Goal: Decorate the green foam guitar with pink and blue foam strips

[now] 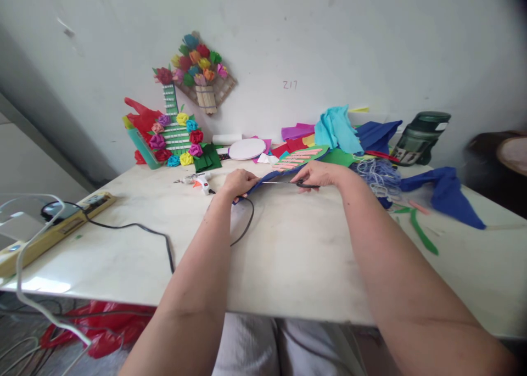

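With closed fingers, my left hand (239,181) pinches the end of a dark blue strip (269,175), perhaps paper or fabric. The strip runs along the lower edge of a green piece (318,152) covered with rows of pink sticks (297,158). My right hand (316,174) grips a pair of scissors (281,183) by the dark handles. Their blades point left at the blue strip; whether they touch it is hard to tell. Just left of my left hand lies a white glue gun (202,183), its black cord passing under my forearm.
Coloured sheets (336,129), a white oval (247,149) and tangled yarn (376,174) lie along the back. A flower-covered guitar shape (177,134) leans at the wall. A dark green bottle (424,137) stands back right; a power strip (61,230) lies left.
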`<state>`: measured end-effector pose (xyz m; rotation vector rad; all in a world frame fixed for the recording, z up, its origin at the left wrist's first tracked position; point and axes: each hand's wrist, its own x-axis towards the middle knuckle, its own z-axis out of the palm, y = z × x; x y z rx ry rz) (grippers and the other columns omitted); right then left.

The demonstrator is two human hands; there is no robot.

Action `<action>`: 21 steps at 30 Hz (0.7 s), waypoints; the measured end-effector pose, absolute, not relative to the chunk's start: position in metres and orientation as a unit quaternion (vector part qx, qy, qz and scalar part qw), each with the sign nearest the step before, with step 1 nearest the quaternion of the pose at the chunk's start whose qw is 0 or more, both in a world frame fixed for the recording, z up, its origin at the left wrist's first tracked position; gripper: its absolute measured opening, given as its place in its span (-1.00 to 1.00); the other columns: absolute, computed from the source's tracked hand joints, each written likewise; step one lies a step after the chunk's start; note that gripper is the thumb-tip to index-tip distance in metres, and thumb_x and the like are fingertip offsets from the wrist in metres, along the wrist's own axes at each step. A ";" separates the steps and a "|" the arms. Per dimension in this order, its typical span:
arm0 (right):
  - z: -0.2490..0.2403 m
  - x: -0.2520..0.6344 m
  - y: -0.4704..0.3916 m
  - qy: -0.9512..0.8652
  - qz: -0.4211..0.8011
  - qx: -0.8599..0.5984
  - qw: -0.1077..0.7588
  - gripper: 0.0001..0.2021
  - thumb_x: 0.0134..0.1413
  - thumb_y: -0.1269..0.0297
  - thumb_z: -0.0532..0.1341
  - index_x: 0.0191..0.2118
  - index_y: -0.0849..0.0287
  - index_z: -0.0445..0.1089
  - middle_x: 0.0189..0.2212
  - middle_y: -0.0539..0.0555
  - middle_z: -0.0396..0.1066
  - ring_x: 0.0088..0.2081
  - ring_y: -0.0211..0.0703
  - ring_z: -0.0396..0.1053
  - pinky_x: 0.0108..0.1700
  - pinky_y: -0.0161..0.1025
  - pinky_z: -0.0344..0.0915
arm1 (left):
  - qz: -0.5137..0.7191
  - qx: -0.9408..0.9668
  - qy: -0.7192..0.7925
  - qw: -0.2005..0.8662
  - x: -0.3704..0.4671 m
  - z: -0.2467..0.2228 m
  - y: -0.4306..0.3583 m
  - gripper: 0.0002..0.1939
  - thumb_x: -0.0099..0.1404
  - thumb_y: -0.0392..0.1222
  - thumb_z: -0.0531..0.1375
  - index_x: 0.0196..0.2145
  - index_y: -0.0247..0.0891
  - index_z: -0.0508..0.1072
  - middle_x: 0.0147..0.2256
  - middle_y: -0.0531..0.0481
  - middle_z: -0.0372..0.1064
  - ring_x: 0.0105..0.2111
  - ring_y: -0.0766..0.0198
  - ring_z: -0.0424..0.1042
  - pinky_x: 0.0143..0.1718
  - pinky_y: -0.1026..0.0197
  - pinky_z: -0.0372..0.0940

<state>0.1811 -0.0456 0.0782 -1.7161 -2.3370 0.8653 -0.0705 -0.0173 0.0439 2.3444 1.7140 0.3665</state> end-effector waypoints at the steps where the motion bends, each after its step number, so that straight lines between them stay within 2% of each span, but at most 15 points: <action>1: 0.077 0.179 -0.046 -0.769 0.287 -0.568 0.062 -0.53 -0.18 0.37 0.25 -0.02 0.15 0.42 -0.37 0.07 0.52 -0.52 -0.31 0.35 -0.50 -0.38 0.29 | 0.123 0.795 0.584 0.108 -0.071 0.044 -0.017 -0.57 0.21 0.11 0.01 -0.21 -0.17 0.54 -0.63 0.04 0.37 -0.68 0.39 0.29 -0.51 0.35 0.20; 8: 0.067 0.177 -0.038 -0.782 0.269 -0.558 0.065 -0.52 -0.19 0.38 0.25 -0.01 0.19 0.42 -0.43 0.04 0.51 -0.56 -0.36 0.29 -0.51 -0.41 0.27 | 0.126 0.788 0.590 0.126 -0.070 0.043 -0.019 -0.54 0.20 0.16 0.01 -0.20 -0.17 0.53 -0.65 0.04 0.33 -0.69 0.37 0.27 -0.57 0.34 0.18; 16: 0.074 0.164 -0.041 -0.789 0.125 -0.602 -0.001 -0.59 -0.19 0.33 0.24 -0.10 -0.01 0.48 -0.34 -0.03 0.53 -0.51 -0.32 0.35 -0.50 -0.42 0.20 | 0.118 0.782 0.598 0.134 -0.068 0.044 -0.022 -0.51 0.18 0.19 0.02 -0.19 -0.18 0.53 -0.62 0.03 0.35 -0.70 0.36 0.28 -0.62 0.34 0.15; 21: 0.076 0.158 -0.043 -0.798 0.110 -0.592 -0.028 -0.57 -0.20 0.32 0.26 -0.08 -0.01 0.46 -0.31 -0.03 0.53 -0.43 -0.26 0.40 -0.43 -0.40 0.24 | 0.101 0.788 0.600 0.095 -0.064 0.046 -0.024 -0.51 0.15 0.22 0.03 -0.23 -0.14 0.55 -0.53 0.02 0.43 -0.64 0.35 0.32 -0.57 0.34 0.14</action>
